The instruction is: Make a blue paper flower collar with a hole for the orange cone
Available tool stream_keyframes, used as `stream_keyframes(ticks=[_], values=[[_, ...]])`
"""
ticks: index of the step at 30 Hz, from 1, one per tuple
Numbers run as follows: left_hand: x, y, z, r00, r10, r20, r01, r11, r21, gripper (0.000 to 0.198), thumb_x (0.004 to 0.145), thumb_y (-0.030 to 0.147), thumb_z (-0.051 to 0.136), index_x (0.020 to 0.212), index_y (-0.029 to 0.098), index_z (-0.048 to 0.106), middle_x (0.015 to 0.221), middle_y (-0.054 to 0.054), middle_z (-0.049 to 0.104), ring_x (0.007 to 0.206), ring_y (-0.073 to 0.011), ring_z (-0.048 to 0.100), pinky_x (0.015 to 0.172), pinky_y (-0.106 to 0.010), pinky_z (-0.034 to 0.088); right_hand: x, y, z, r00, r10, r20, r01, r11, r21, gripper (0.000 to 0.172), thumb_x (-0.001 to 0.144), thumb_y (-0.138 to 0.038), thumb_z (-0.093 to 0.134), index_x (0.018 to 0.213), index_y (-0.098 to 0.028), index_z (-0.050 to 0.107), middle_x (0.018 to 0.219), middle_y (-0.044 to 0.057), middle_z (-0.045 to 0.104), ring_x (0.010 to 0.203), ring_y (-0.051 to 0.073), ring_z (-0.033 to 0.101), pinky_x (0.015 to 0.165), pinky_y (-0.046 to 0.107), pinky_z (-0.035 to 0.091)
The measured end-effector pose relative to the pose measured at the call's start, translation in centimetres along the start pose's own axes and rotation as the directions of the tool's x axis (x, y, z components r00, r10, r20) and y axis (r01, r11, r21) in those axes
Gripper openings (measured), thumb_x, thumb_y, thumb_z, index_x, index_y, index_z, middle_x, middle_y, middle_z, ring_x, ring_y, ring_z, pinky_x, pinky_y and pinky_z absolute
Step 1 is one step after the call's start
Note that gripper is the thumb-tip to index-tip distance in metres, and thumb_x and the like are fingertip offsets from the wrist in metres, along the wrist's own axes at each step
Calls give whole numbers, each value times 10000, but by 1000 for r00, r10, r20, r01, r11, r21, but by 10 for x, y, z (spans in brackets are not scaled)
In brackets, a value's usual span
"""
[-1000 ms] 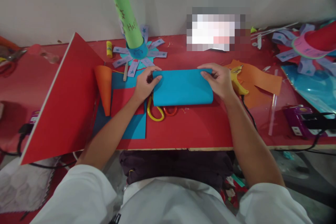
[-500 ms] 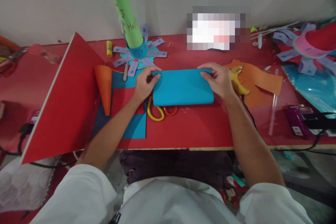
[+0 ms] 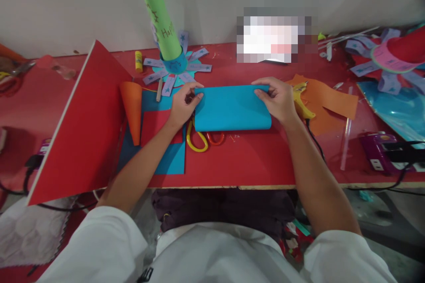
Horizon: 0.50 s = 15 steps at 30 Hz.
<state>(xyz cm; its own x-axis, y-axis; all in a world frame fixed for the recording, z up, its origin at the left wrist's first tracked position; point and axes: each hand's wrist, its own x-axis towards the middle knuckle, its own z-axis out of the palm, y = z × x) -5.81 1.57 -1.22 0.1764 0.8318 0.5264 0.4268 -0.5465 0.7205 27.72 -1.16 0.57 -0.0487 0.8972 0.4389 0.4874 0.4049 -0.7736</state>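
Observation:
A sheet of blue paper (image 3: 233, 108) is bent over on itself, its rounded fold facing me. My left hand (image 3: 183, 104) pinches its far left corner between thumb and fingers. At the far right corner my right hand (image 3: 278, 98) grips it the same way. Partly covered by the sheet, a pair of scissors lies beneath, with a yellow handle (image 3: 196, 142) and a red handle showing. Under my left forearm are a flat blue sheet (image 3: 172, 163) and a smaller red piece of paper (image 3: 156, 126). Just right of my right hand sits a yellow glue gun (image 3: 302, 102).
An upright red board (image 3: 83, 128) stands at left beside an orange paper cone (image 3: 132, 110). Behind rise a green paper tube (image 3: 162, 22) on a flower-like base and a glue stick (image 3: 138, 62). Orange paper (image 3: 335, 97), a clear stick (image 3: 346, 137) and a purple power strip (image 3: 375, 154) lie right.
Both hands keep their hold on the folded blue paper. It has shifted very slightly away from me and to the right.

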Motion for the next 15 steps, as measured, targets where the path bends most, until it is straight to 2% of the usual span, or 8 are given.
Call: stream_keyframes(ticks=[8, 15], values=[[-1, -3, 2, 1000, 4, -1, -4, 997, -76, 403, 963, 611, 778, 1152, 255, 769, 818, 1, 628, 658, -131, 550, 611, -265, 457, 1, 2, -1, 1000, -2, -4, 2, 1000, -20, 202, 980, -366, 765, 1155, -273, 805, 1114, 100, 831, 886, 261, 765, 754, 419, 653], [-1, -1, 1, 1000, -3, 2, 3, 998, -69, 388, 950, 573, 794, 1151, 242, 768, 867, -12, 666, 686, -133, 563, 615, -262, 461, 0, 7, 0, 1000, -12, -14, 12, 1000, 13, 186, 973, -374, 760, 1142, -310, 802, 1109, 73, 834, 860, 256, 765, 737, 418, 633]])
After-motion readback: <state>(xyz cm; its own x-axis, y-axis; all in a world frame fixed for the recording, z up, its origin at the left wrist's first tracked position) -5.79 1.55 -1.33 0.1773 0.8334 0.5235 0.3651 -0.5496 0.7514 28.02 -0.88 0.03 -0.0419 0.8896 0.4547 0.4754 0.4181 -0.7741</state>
